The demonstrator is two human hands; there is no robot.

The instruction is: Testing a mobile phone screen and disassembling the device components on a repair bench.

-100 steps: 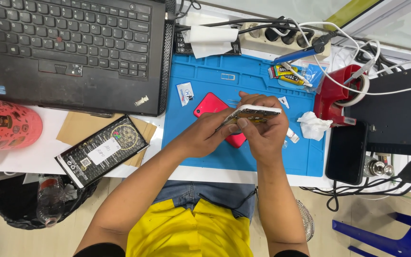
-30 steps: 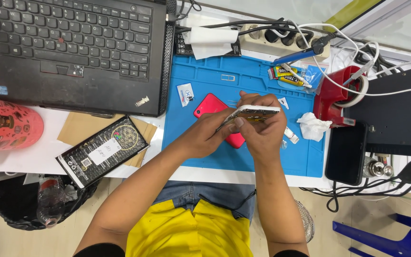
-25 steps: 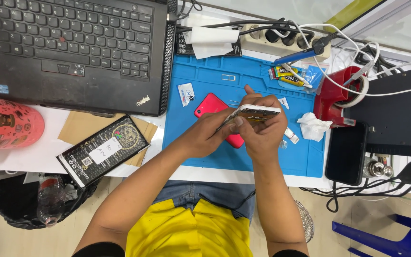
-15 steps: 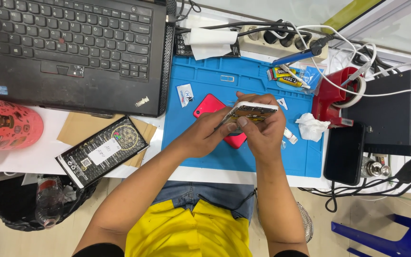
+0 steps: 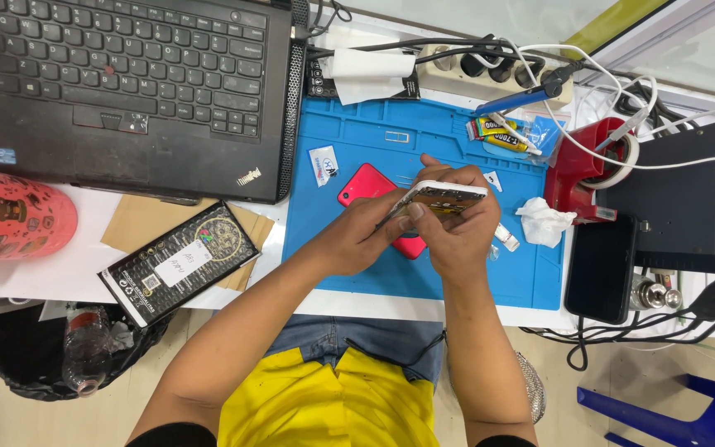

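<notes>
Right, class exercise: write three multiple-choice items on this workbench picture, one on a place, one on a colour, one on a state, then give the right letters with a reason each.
1. Where does the black flat box lie?
A. on the blue mat
B. on brown card below the laptop
C. in the bin

2. What colour is the phone back cover lying on the mat?
A. red
B. green
C. white

3. How is the opened phone placed?
A. flat on the mat
B. held up by both hands
C. leaning on the laptop

Answers: B, the box rests on card beside the laptop; A, it shows red; B, the left hand and right hand grip it above the mat.
</notes>
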